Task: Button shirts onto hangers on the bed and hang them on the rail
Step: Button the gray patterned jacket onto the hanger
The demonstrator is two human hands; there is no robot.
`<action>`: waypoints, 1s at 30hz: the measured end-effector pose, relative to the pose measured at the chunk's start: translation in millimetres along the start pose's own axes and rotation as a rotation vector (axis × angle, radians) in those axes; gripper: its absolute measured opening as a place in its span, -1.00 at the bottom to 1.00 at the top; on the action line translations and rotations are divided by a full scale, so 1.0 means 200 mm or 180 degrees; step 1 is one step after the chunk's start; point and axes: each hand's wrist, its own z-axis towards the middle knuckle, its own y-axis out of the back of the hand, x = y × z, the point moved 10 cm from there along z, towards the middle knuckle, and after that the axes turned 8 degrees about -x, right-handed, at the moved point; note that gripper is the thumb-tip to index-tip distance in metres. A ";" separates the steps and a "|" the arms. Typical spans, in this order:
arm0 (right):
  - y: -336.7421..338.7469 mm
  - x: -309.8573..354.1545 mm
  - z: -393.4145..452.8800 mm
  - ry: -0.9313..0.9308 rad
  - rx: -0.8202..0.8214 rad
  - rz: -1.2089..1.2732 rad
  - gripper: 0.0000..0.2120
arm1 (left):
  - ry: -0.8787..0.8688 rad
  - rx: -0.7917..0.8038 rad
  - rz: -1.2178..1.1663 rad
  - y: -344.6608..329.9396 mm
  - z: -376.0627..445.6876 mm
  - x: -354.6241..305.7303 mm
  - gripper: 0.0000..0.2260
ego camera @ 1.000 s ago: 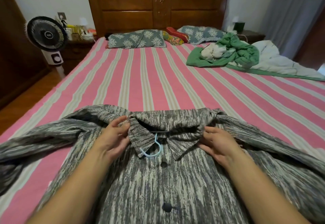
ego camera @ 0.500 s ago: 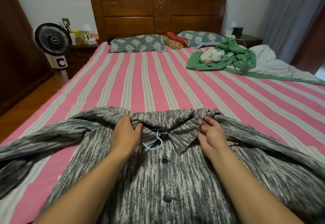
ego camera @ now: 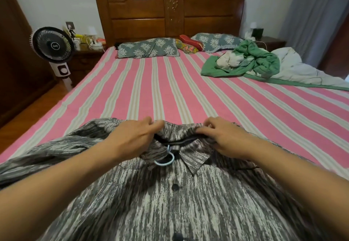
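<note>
The gray shirt (ego camera: 188,203) lies flat on the near end of the bed (ego camera: 170,93), with its front facing up. Its dark buttons look done up. A small blue hanger hook (ego camera: 166,158) peeks out at the neck, lying on top of the cloth.

The left hand (ego camera: 130,140) is on the left side of the collar, and its fingers seem to pinch the cloth at the far edge. The right hand (ego camera: 224,136) is on the right side, with its fingers curled down onto the collar. It looks like it is gripping too, but that is hard to be sure of.

The person seems to be fixing the collar around the hanger. A few things could go wrong here. If the hands pull the collar too far, the hook could slip back inside the neck and get lost under the cloth. The hanger could also slide off one shoulder, because most of it is hidden. Then the shirt would hang crooked or fall when it is lifted. The long sleeves spread out to both sides could drag.
</note>
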 end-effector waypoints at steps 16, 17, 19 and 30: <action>0.25 -0.01 -0.03 0.0324 -0.0855 0.0152 -0.83 | -0.0381 0.0341 0.0942 0.10 -0.02 0.37 -0.45; 0.22 -0.02 -0.03 0.0202 -0.0760 0.0290 -0.77 | -0.0344 0.0422 0.0834 0.07 -0.01 0.38 -0.50; 0.13 -0.04 0.00 0.0035 -0.0479 0.0238 -0.67 | -0.0114 0.0461 0.0496 0.01 0.04 0.41 -0.64; -0.22 -0.57 0.75 -0.2067 0.0007 0.0183 -0.43 | 0.2519 0.0508 -0.0795 -0.48 0.30 0.59 -0.30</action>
